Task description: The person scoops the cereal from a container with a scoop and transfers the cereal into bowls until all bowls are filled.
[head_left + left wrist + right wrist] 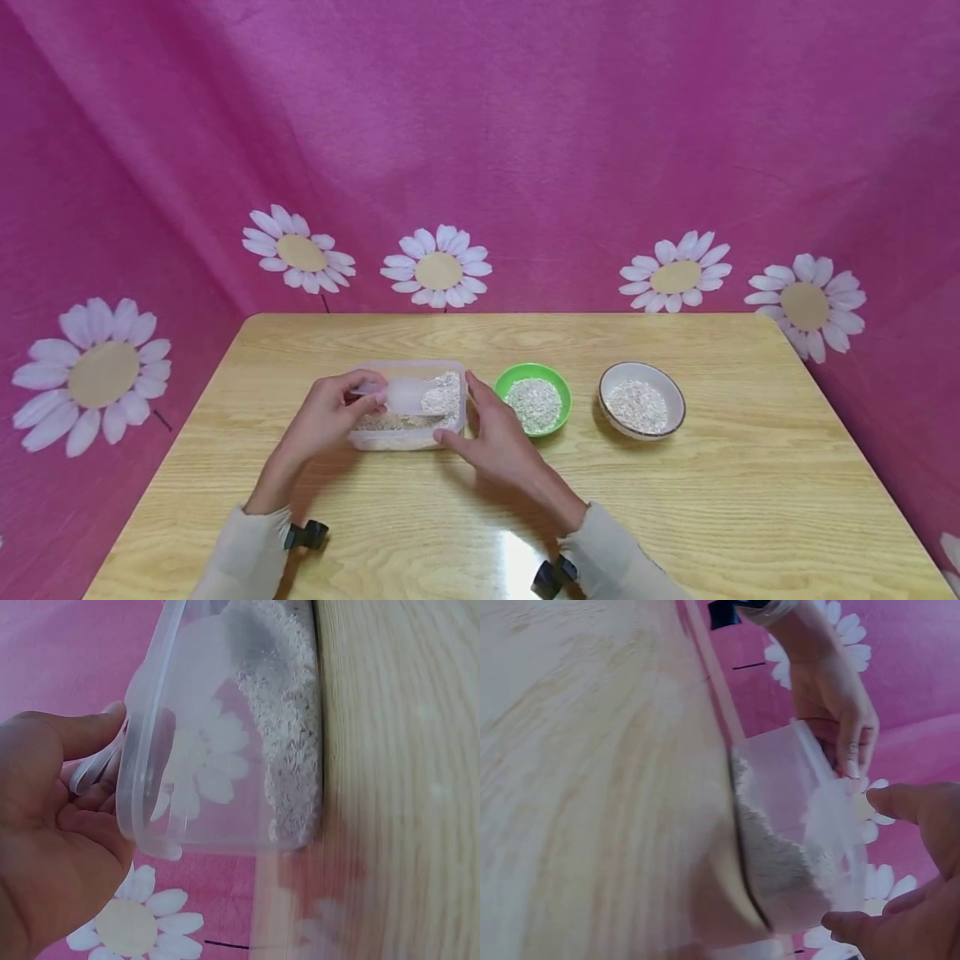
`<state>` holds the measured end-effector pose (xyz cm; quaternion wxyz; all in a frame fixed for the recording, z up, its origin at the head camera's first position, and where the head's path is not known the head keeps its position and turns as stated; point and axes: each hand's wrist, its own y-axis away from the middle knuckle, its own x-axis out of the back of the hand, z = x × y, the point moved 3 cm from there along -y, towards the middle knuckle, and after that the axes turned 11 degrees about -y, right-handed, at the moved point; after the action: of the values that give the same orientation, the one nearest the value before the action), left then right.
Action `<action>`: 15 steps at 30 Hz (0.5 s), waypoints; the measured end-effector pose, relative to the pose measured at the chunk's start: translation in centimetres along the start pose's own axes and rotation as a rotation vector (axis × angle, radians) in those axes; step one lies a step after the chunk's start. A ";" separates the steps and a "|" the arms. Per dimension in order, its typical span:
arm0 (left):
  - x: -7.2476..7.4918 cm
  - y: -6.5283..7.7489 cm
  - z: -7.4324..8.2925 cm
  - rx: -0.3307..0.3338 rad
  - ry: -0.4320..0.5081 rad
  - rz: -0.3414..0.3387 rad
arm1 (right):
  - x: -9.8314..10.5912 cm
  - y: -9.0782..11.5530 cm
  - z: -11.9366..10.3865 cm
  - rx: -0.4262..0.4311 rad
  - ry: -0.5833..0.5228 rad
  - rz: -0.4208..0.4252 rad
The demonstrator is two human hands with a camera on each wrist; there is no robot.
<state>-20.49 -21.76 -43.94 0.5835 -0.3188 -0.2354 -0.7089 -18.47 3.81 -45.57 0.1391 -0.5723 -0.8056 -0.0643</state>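
Note:
My left hand (322, 417) pinches the handle of a translucent plastic scoop (405, 396) between thumb and fingers. The scoop lies level across the top of a clear rectangular plastic container (405, 443), its right end carrying pale oat flakes (442, 395). Around the container's right end, my right hand (498, 437) grips with the thumb at the near side and fingers at the far corner. Through the clear wall in the left wrist view, oat flakes (289, 761) slope along the bottom. The right wrist view shows the oats (769, 855) heaped higher toward my right hand.
Just right of my right hand stands a green bowl (516, 374) holding oat flakes. Farther right is a white bowl (668, 393) with a dark rim, also containing flakes. All stand on a wooden table (720, 508), with a pink flowered curtain (525, 150) behind.

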 end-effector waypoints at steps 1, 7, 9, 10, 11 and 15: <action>0.2 0.2 -0.1 0.012 0.012 0.004 | 0.1 0.1 -0.2 -0.001 0.018 0.008; 1.0 0.7 -0.8 0.040 0.067 0.019 | 0.9 0.2 -0.9 -0.039 0.052 0.032; 1.4 0.9 -0.9 0.044 0.081 0.024 | 1.1 0.2 -1.0 -0.046 0.048 0.035; 1.5 1.0 -1.0 0.048 0.085 0.028 | 1.2 0.2 -1.0 -0.047 0.041 0.034; 1.7 1.1 -1.1 0.052 0.091 0.035 | 1.2 0.2 -1.1 -0.046 0.027 0.031; 2.4 1.6 -1.5 0.065 0.102 0.066 | 1.3 0.3 -1.3 -0.035 -0.018 0.020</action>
<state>-19.49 -24.75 -43.32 0.6277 -0.2708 -0.2179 -0.6966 -18.41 4.74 -43.96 0.1225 -0.5834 -0.7996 -0.0721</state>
